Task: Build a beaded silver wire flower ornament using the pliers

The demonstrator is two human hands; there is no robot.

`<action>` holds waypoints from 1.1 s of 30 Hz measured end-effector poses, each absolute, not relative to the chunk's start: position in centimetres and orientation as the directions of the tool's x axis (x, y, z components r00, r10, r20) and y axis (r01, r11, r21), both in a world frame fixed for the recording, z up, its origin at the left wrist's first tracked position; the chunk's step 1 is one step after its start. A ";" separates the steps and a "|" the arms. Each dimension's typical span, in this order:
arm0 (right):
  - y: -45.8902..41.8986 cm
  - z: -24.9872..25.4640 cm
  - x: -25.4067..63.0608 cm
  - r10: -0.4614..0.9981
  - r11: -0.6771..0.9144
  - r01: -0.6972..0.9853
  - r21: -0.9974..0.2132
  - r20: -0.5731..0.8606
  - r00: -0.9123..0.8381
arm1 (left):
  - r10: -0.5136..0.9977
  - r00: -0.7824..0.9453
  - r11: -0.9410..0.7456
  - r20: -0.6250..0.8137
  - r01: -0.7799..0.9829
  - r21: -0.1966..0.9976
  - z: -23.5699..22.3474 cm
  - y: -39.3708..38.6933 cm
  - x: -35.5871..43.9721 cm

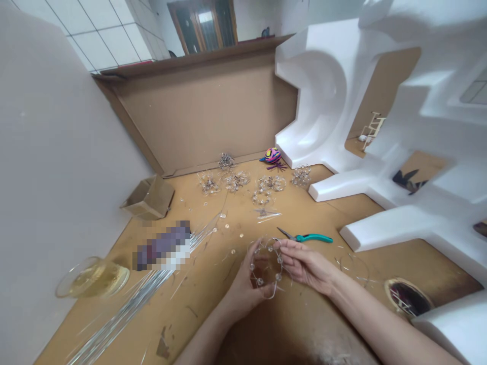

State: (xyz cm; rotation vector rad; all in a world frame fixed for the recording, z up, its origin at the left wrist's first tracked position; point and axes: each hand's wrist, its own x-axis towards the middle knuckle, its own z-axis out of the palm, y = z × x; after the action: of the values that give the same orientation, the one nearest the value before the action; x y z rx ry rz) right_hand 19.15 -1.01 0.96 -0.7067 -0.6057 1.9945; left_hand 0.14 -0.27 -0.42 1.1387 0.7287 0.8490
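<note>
Near the front of the cardboard-brown work surface I hold up a ring of wire with clear beads [279, 277] spaced around it. My left hand [247, 284] grips its left and lower side, thumb and fingers spread around the loop. The fingertips of my right hand [304, 263] pinch its upper right edge. Just behind the ring lie pliers [314, 238] with teal handles, jaws pointing left. Loose clear beads [233, 251] are scattered to the left. Beyond them sit several beaded wire pieces [237, 180] and a few short wires [269, 217].
A bundle of long wires [125, 304] lies at left, beside a blurred purple item [162, 247]. A glass of yellowish liquid [95, 279] and a small cardboard box [150, 197] stand further left. White moulded foam [365, 233] borders the right. A colourful bird figure [272, 155] is at the back.
</note>
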 end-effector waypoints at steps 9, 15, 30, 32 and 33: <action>-1.2 0.2 18.1 0.960 -0.203 -0.330 -0.922 -0.122 -0.251 | 0.886 0.457 -0.061 0.078 -0.053 0.997 -0.6 -0.3 0.8; -1.6 0.1 18.1 0.962 0.248 0.265 -0.932 0.204 -0.181 | 0.899 0.430 -0.051 0.083 -0.085 0.995 -1.3 -0.7 1.0; -3.1 -0.3 16.7 0.900 0.434 0.583 -0.687 0.302 -0.314 | 0.875 0.470 0.207 -0.111 -0.159 0.965 -0.2 -1.7 2.1; -3.1 -0.3 16.5 0.901 0.433 0.538 -0.723 0.332 -0.278 | 0.866 0.481 0.244 -0.134 -0.175 0.954 -0.2 -1.7 2.3; -3.2 -0.2 16.5 0.903 0.429 0.513 -0.744 0.338 -0.265 | 0.857 0.498 0.248 -0.134 -0.170 0.954 -0.3 -1.7 2.3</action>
State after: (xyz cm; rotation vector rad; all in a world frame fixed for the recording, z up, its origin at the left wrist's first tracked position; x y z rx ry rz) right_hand 16.48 -3.15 -0.22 -1.1974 -1.9213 0.6495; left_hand 2.34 -1.70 -0.31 1.0987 0.7695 0.8027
